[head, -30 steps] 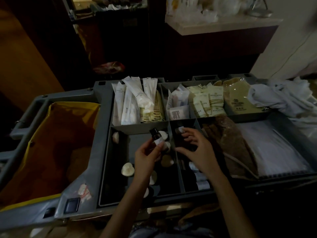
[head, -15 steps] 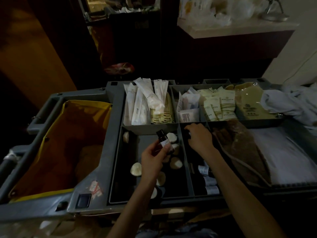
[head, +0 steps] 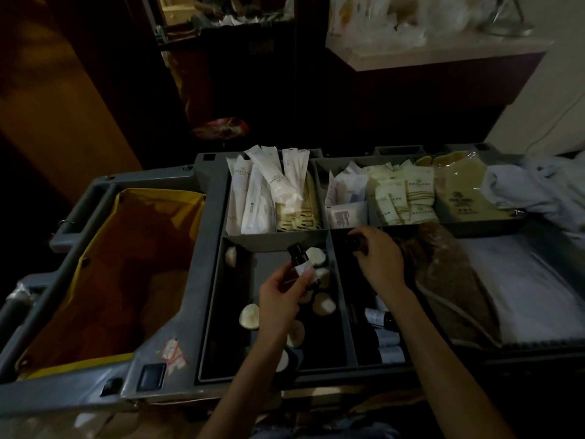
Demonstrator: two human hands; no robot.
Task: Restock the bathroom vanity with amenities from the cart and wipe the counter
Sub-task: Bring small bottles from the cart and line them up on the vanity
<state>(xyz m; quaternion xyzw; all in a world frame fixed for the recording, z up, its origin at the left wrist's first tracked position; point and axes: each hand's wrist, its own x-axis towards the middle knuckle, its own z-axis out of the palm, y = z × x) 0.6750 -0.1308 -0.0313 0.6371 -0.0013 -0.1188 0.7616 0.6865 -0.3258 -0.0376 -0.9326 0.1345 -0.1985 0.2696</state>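
Two bottles: left grip point(head: 281, 296) pinches the dark bottle point(head: 299, 259) over the soap compartment point(head: 216, 312), right grip point(head: 378, 255) clasps a second bottle point(head: 352, 241) inside the next compartment point(head: 355, 343).

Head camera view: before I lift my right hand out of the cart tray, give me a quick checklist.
1. Left hand grips the small dark bottle with a white label, upright: ok.
2. Right hand pinches a dark-capped item at the far end of the narrow grey compartment: ok.
3. That item matches the held bottle: cannot tell, too dark.
4. Spare labelled bottles lie in that compartment: ok.
5. Round white soaps lie in the neighbouring compartment, apart from the right hand: ok.
6. Enough light to read labels: not ok.
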